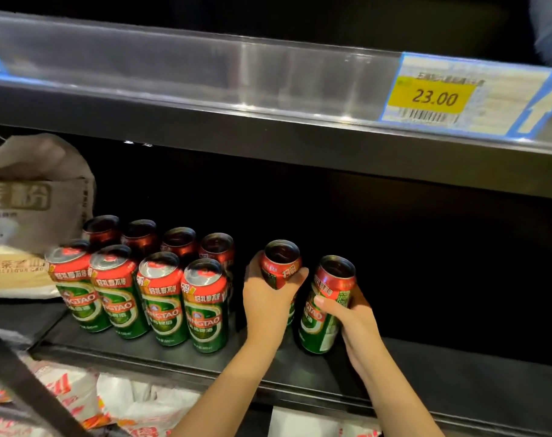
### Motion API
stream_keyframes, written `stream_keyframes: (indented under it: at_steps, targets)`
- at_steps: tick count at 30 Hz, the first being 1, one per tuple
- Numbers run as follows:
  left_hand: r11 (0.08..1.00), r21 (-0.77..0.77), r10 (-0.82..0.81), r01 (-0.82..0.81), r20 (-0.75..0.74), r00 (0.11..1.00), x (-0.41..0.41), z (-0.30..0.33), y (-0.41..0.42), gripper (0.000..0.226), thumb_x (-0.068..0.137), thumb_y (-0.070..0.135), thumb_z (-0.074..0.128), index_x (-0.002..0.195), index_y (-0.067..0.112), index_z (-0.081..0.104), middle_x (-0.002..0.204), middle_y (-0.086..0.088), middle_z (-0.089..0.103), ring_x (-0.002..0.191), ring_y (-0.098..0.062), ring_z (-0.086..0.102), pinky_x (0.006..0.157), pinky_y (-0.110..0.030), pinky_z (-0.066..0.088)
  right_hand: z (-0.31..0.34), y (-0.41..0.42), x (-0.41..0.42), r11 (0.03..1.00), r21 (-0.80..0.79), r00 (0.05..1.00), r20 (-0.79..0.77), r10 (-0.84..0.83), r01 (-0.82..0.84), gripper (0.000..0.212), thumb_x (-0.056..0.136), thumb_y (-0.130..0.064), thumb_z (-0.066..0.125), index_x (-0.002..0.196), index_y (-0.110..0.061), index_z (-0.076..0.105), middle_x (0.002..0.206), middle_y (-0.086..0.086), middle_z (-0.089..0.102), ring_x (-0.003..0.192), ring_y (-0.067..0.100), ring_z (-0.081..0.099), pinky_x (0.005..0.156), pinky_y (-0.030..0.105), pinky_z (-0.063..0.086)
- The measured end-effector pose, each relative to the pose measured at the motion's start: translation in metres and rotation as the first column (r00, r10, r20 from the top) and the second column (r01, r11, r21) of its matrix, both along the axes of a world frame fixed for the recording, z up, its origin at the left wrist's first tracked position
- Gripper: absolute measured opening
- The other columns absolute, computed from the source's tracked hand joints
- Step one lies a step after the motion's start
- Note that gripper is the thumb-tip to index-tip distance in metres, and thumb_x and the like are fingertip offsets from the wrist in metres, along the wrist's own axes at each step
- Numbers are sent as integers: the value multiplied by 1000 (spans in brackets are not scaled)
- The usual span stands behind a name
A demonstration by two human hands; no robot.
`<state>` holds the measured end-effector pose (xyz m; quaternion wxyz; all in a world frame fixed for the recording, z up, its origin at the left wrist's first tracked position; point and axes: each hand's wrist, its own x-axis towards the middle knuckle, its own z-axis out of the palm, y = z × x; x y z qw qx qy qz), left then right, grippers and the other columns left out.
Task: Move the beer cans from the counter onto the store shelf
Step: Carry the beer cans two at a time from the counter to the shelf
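My left hand (265, 298) grips one beer can (280, 266) and my right hand (347, 313) wraps another can (326, 305), both upright with tops up, leaning slightly right on the dark shelf (426, 383), right of eight standing cans (161, 294). My forearms reach up-left.

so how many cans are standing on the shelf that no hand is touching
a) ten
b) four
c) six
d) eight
d) eight: two rows of four stand in the block of cans, apart from the two gripped by the left hand and the right hand on the shelf.
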<state>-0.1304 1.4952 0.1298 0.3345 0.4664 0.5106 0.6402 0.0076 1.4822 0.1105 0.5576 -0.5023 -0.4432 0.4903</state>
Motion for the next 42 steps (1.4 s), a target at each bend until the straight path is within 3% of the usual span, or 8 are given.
stream_keyframes:
  at_steps: [5, 14, 20, 30, 33, 37, 39, 42]
  targets:
    - [999, 27, 26, -26, -22, 999, -4, -10, 13, 60, 66, 21, 83, 115, 29, 50, 105, 14, 61, 97, 6, 57, 79, -4, 42, -5, 17, -2, 999, -14, 999, 16, 34, -34, 91, 38, -40, 84, 123, -23, 57, 111, 2, 70, 104, 20, 66, 92, 42, 52]
    - [996, 30, 84, -82, -56, 995, -11, -27, 26, 60, 65, 26, 83, 117, 22, 52, 107, 9, 63, 101, -1, 59, 80, -4, 42, -6, 38, -3, 989, 18, 984, 102, 146, -148, 84, 44, -37, 86, 122, -24, 58, 115, 0, 69, 109, 18, 64, 99, 47, 48]
    - [997, 30, 78, -77, -18, 997, -13, -28, 27, 55, 68, 18, 82, 106, 40, 50, 103, 16, 62, 95, 12, 57, 77, -1, 40, -9, 48, -5, 981, 51, 973, 148, 179, -188, 86, 49, -37, 85, 128, -20, 53, 120, 3, 65, 114, 21, 61, 100, 50, 47]
    - [996, -17, 87, -88, -29, 996, -12, -37, 29, 55, 70, 21, 80, 114, 28, 47, 101, 21, 59, 93, 11, 57, 78, -1, 41, -22, 54, -2, 970, 76, 955, 209, 209, -229, 85, 53, -39, 83, 129, -22, 49, 122, -2, 65, 115, 16, 60, 92, 33, 53]
    - [993, -77, 86, -92, -79, 993, -11, -45, 26, 55, 70, 24, 80, 115, 21, 48, 99, 15, 60, 90, 6, 57, 80, -10, 46, -31, 50, -7, 985, 56, 973, 173, 150, -162, 98, 45, -45, 84, 132, -23, 46, 126, 0, 61, 118, 17, 58, 98, 37, 50]
    - [944, -271, 136, -188, -198, 971, -3, -78, 10, 68, 70, 41, 76, 116, 1, 45, 110, -11, 54, 106, -28, 53, 93, -47, 46, -53, 37, -22, 997, 77, 977, 211, 2, -19, 91, 54, -22, 90, 130, -24, 40, 123, -1, 58, 110, 1, 58, 81, 12, 50]
    - [931, -295, 143, -217, -251, 957, 0, -89, 2, 82, 73, 39, 75, 133, 0, 35, 129, -15, 44, 123, -31, 41, 104, -46, 37, -63, 33, -29, 991, 113, 971, 221, -91, 67, 86, 59, -9, 89, 129, -21, 40, 120, -5, 57, 104, -10, 57, 77, 5, 47]
    - [937, -237, 173, -255, -320, 932, 0, -95, 2, 82, 72, 40, 76, 131, -1, 36, 126, -14, 44, 120, -29, 42, 102, -43, 39, -70, 29, -35, 976, 141, 959, 210, -193, 165, 79, 62, -4, 87, 125, -18, 41, 112, -12, 57, 96, -17, 56, 73, 2, 44]
